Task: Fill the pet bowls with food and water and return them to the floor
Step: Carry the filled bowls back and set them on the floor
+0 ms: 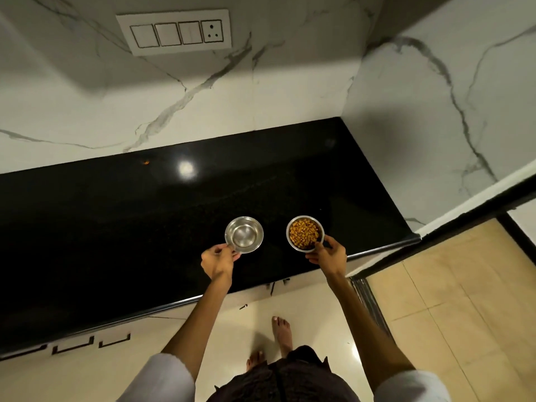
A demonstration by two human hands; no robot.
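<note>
Two small steel bowls stand on the black countertop (116,233) near its front edge. The left bowl (244,234) looks shiny inside; I cannot tell whether it holds water. My left hand (218,260) pinches its near rim. The right bowl (304,233) is filled with orange-brown kibble. My right hand (327,253) grips the near rim of that bowl with its fingers curled round the edge.
A marble wall with a switch panel (174,31) rises behind the counter, and another marble wall closes the right side. The counter ends at its right corner (414,237). Beige floor tiles (452,300) lie below, with my bare feet by the cabinet fronts.
</note>
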